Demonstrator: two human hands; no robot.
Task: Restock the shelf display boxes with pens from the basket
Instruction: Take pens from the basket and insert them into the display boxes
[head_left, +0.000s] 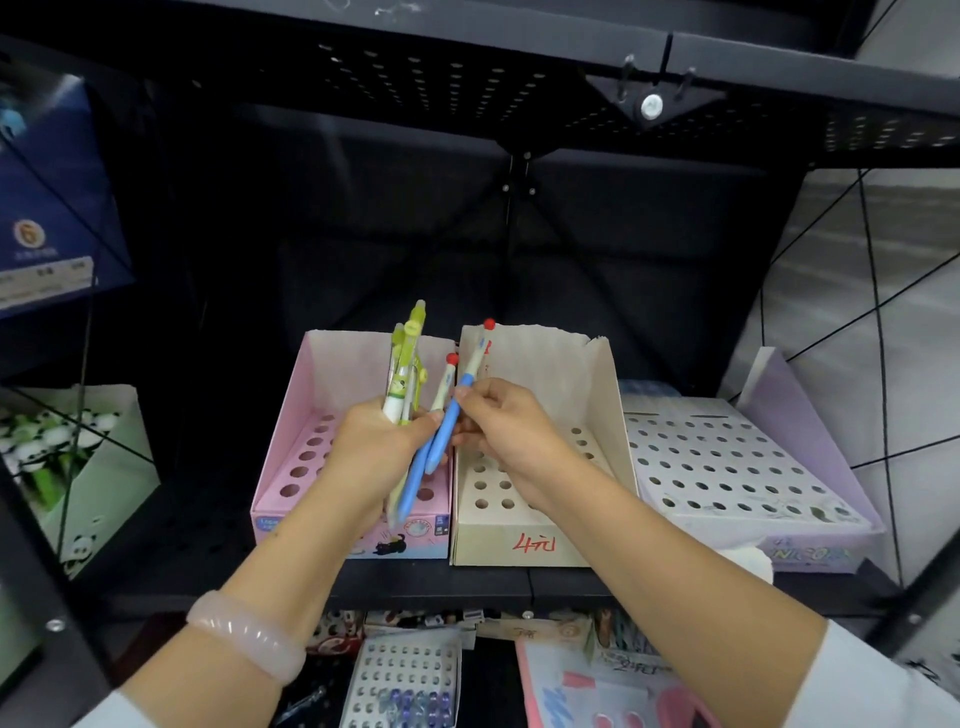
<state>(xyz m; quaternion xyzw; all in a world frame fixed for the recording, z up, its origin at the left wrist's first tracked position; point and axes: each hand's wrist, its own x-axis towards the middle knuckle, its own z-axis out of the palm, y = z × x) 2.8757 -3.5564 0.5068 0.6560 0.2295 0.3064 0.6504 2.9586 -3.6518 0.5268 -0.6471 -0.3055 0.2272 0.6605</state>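
Observation:
My left hand (375, 446) grips a bunch of pens (406, 364): several green-topped ones standing up and a blue-barrelled one slanting down. My right hand (503, 426) pinches a blue pen with a red ball top (470, 382), still touching the bunch. Both hands hover over two display boxes on the black shelf: a pink box (291, 467) with round holes on the left and a beige box (602, 395) marked with red writing on the right. The holes that show in both boxes hold no pens. The basket is out of view.
A pale lilac display box (727, 467) with several vacant holes stands to the right. A green panda box (104, 467) sits at the left, a dark blue box (57, 208) above it. The shelf below holds more stationery trays (405, 680). A perforated black shelf (467, 78) hangs overhead.

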